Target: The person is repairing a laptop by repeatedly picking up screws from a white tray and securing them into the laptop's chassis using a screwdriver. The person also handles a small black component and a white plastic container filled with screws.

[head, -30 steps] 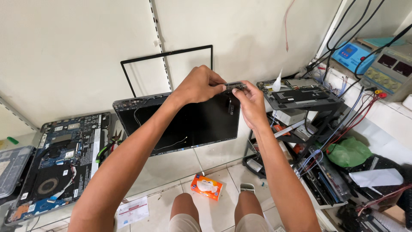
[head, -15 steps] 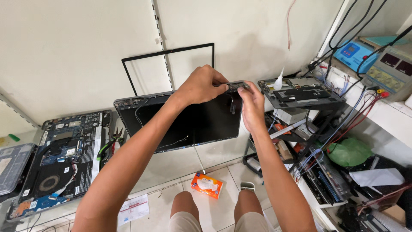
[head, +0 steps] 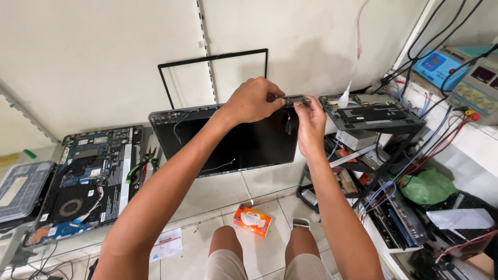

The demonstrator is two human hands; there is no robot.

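Against the white wall, a laptop lid panel (head: 228,142) is propped on the glass tabletop (head: 218,192). Since a second ago little has shifted — the left hand (head: 254,99) stays clamped on its top edge, the right hand (head: 309,122) pinching the corner hinge (head: 301,99) — work there continues.

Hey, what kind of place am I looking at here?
Most likely a laptop repair bench: an opened laptop base with its board bare, a stripped screen lid under both hands, and bench instruments trailing test leads.

Black laptop lid (head: 244,145), orange box (head: 251,220), green bag (head: 428,185).
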